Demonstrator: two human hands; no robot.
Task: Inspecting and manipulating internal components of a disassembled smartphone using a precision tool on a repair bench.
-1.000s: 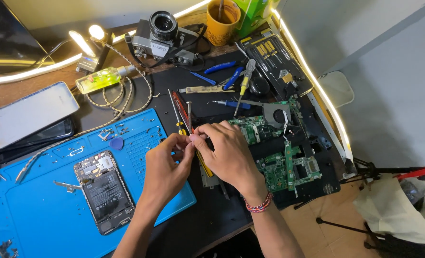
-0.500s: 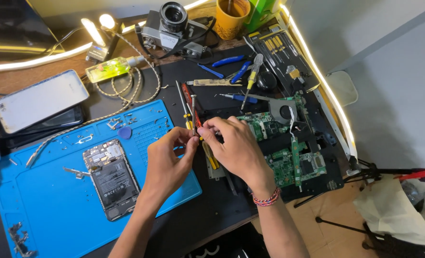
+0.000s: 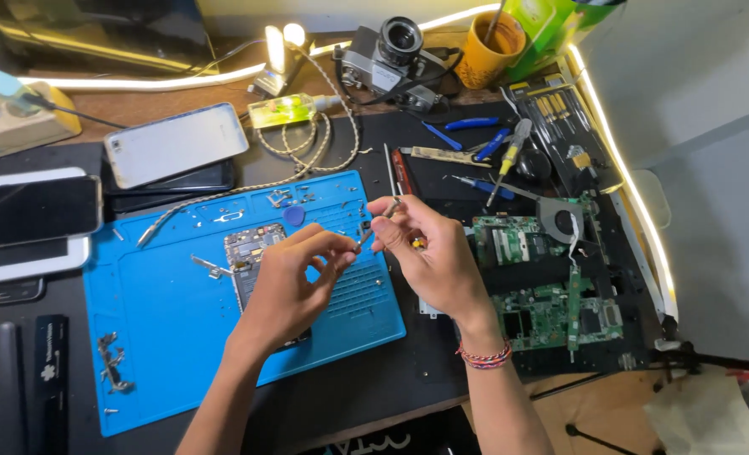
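Observation:
Both my hands meet above the blue work mat. My right hand grips a thin metal tool near its top, a slim screwdriver or tweezers; I cannot tell which. My left hand pinches the tool's lower tip with thumb and forefinger. Under my left hand lies an opened phone with its circuit board bare, partly hidden by the hand. A red-and-blue bracelet circles my right wrist.
A green laptop motherboard lies on the black mat to the right. Pliers, screwdrivers and a bit set sit behind it, with a camera and yellow cup. Phones and cables lie left; loose screws dot the blue mat.
My view has shifted right, so the desk appears further right. Both hands have stayed together on the thin tool and now hang over the blue mat's right edge.

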